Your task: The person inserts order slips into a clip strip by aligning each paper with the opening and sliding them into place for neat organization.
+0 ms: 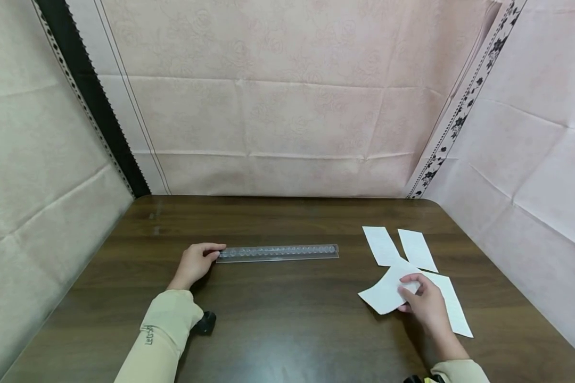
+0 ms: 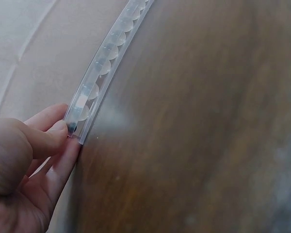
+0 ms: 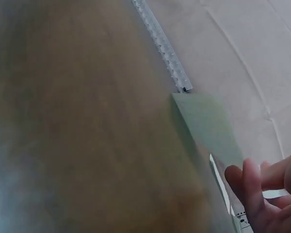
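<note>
A long, clear plastic strip [image 1: 278, 252] with a row of rounded, scallop-like shapes along it lies across the middle of the table. My left hand [image 1: 196, 264] pinches its left end between thumb and fingers. Seen from the left wrist, the clear strip [image 2: 103, 68] runs up and away from the thumb. On the right, my right hand [image 1: 425, 303] pinches a white paper piece [image 1: 385, 290], which tilts up and bends at its edge. In the right wrist view this paper piece [image 3: 208, 121] looks pale green, its far corner near the strip's end.
Two small white paper pieces [image 1: 380, 246] [image 1: 417, 249] lie side by side behind the right hand. Another white piece [image 1: 452, 306] lies to its right, partly covered. The brown wooden table [image 1: 268, 330] meets pale patterned cloth walls [image 1: 278, 117] at the back and sides.
</note>
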Available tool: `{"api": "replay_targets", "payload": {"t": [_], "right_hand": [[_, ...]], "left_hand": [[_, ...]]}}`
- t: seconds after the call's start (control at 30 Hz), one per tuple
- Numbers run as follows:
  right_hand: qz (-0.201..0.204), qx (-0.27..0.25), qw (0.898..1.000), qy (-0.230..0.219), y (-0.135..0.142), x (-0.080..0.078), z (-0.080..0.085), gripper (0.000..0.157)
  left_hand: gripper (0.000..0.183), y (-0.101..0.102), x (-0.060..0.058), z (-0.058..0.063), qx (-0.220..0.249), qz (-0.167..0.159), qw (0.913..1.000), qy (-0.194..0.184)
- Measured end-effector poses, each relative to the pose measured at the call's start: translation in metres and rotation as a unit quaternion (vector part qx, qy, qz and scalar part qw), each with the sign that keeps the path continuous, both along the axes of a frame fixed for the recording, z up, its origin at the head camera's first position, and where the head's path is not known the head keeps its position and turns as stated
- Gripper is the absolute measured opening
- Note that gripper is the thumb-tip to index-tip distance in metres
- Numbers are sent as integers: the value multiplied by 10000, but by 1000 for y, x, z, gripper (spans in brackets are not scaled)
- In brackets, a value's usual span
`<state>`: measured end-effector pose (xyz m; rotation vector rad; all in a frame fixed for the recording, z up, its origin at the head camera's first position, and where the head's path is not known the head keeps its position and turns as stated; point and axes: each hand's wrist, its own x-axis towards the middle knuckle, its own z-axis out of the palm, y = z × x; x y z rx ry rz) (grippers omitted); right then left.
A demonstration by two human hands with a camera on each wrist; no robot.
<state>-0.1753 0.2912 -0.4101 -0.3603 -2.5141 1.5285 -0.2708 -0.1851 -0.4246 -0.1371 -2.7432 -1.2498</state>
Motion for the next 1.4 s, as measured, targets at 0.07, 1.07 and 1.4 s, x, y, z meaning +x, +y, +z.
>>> {"api": "replay_targets", "payload": {"t": [0.07, 1.07, 1.4], "right_hand": [[85, -170, 9998, -64, 0, -2, 1, 28], [933, -1997, 9743, -468, -38, -31, 8, 53], [1178, -2160, 9674, -600, -57, -36, 10, 55]], "left_hand": [[24, 0, 0, 0, -26, -13, 10000, 36], [23, 2, -2, 0, -39, -40, 9999, 87], [23, 2, 0, 2, -69, -70, 9999, 130]]}}
